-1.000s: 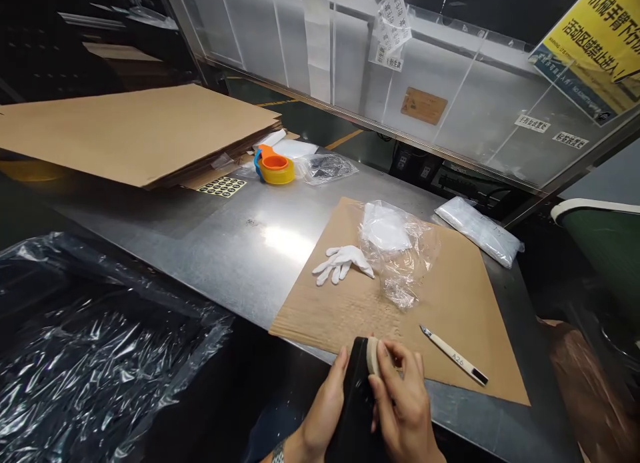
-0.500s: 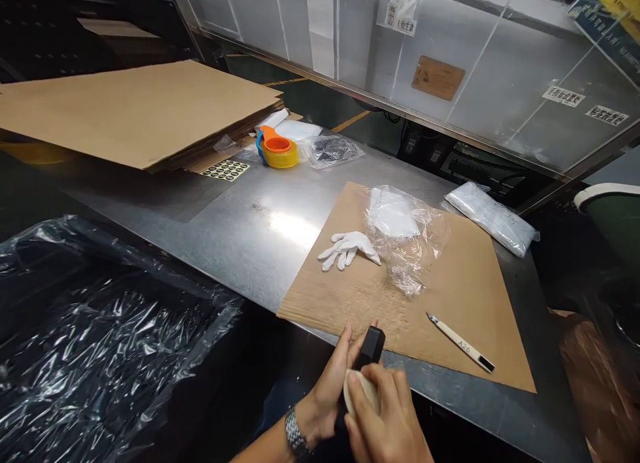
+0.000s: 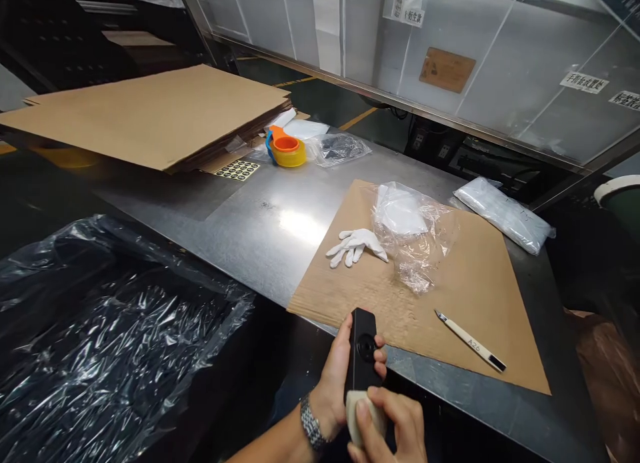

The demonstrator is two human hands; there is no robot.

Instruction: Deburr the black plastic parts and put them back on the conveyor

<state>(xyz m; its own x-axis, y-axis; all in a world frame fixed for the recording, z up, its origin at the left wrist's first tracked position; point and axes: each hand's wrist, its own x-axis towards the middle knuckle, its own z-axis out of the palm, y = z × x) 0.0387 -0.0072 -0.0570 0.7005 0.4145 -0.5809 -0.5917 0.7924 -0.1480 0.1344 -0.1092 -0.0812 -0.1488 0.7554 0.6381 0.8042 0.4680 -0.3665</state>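
My left hand (image 3: 336, 376) is wrapped round a black box-shaped device (image 3: 364, 339) with a round lens-like ring on its face. In my right hand (image 3: 395, 419) a cream-coloured pad (image 3: 363, 409) is pinched between thumb and fingers, pressed against the device's lower end. Both hands are just off the table's front edge. Beyond them a cardboard sheet (image 3: 480, 283) carries a white glove (image 3: 357, 247), a crumpled clear plastic bag (image 3: 420, 263) with white material in it, and a cream pen-shaped tool (image 3: 470, 341) marked A26.
Cardboard sheets (image 3: 165, 113) are stacked on the metal table's (image 3: 260, 249) left. Near them lie an orange-and-yellow tape dispenser (image 3: 287, 151) and a sticker sheet (image 3: 239, 170). A plastic-wrapped packet (image 3: 503, 213) rests at the right edge. Black plastic film (image 3: 115, 356) fills the lower left.
The black device has turned so its face with the round ring shows. My right hand and the pad have moved slightly down, to the device's lower end. The view has shifted a little.
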